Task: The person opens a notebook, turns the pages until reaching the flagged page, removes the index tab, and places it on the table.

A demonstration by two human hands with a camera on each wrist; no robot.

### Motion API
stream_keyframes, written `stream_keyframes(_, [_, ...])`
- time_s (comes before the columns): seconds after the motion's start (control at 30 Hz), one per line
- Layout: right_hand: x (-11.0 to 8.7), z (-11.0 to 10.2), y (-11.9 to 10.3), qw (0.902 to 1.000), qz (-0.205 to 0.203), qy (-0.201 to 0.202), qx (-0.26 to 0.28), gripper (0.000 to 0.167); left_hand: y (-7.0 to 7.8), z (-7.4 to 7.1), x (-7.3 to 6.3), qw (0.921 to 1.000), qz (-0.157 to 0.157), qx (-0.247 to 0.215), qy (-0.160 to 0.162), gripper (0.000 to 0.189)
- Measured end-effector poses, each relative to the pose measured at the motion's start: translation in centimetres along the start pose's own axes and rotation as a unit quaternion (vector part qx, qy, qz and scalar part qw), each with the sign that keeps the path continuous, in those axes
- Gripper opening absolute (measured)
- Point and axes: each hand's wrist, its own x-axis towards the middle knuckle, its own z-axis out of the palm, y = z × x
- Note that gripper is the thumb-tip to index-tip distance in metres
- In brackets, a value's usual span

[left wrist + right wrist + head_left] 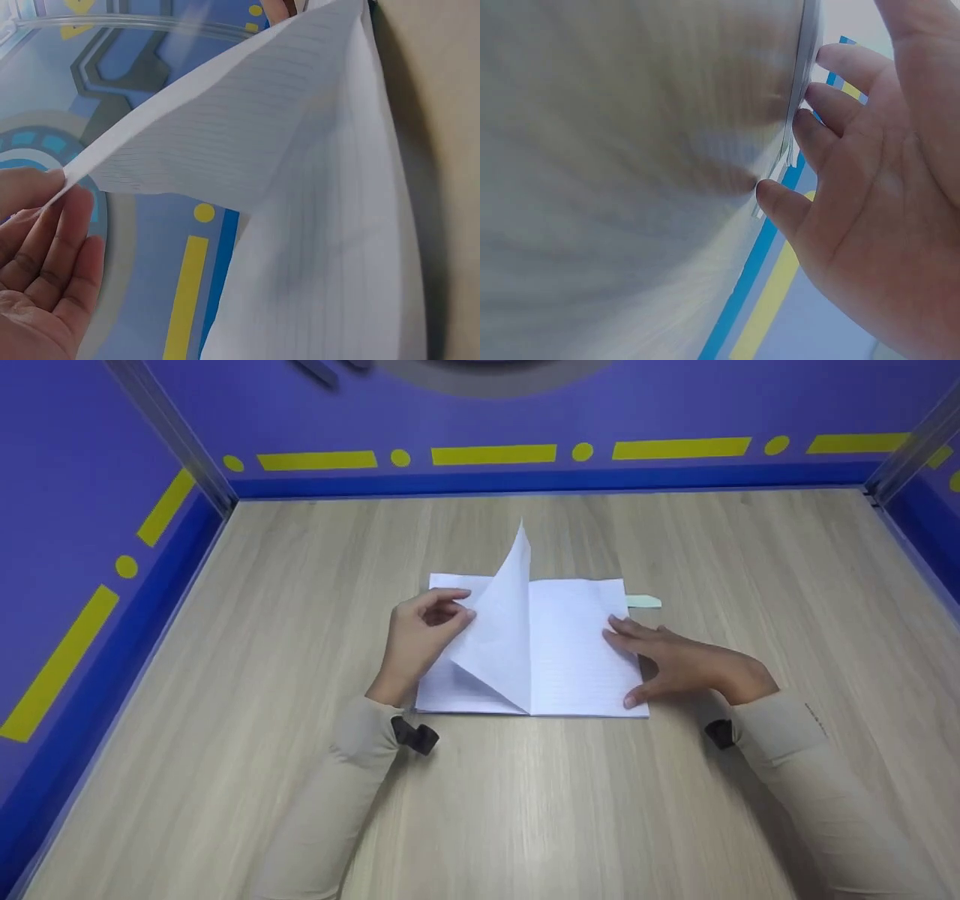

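Note:
An open notebook (577,660) with lined white pages lies mid-table in the head view. One page (501,619) stands lifted over the left half, its upper corner pointing up. My left hand (420,634) pinches the outer edge of that page between thumb and fingers. The left wrist view shows the pinch up close, the lined page (217,127) stretching away from the left hand (45,262). My right hand (679,660) rests on the right page's outer edge, fingers spread. In the right wrist view the right hand's (870,187) fingertips meet the notebook's edge (802,67).
A pale green tab (645,601) sticks out past the notebook's upper right edge. The wood-grain table (300,622) is bordered by blue panels (495,427) with yellow markings at the back and sides. Dark wrist mounts (415,736) sit on both sleeves.

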Motion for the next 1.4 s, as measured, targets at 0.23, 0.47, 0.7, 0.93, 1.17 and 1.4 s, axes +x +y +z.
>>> stream_keyframes(0.23, [0.1,-0.2,0.3,1.0000,0.003,-0.002,0.008,0.106,-1.1,-1.1,-0.5,0.9999,-0.005,0.012,0.003,0.024])
stream_keyframes(0.47, [0.3,-0.2,0.3,1.0000,0.006,-0.004,0.004,0.107,-2.0,-1.8,-0.9,0.9994,-0.026,0.018,0.013,0.023])
stream_keyframes(0.7, [0.5,-0.4,0.4,0.9998,0.018,-0.006,0.007,0.107,-2.7,-2.2,-1.0,0.9991,-0.034,0.019,0.017,0.023])
stream_keyframes(0.93, [0.6,-0.6,0.7,0.9993,0.034,0.005,0.013,0.107,-3.1,-2.6,-1.0,0.9988,-0.037,0.030,0.010,0.023])
stream_keyframes(1.17, [0.6,-0.6,1.0,0.9996,0.013,0.002,0.025,0.105,-3.3,-2.8,-1.0,0.9979,-0.042,0.050,-0.011,0.025])
stream_keyframes(1.4, [0.7,-0.6,1.0,0.9996,0.018,0.000,0.022,0.106,-3.6,-3.0,-1.0,0.9967,-0.059,0.043,-0.034,0.029])
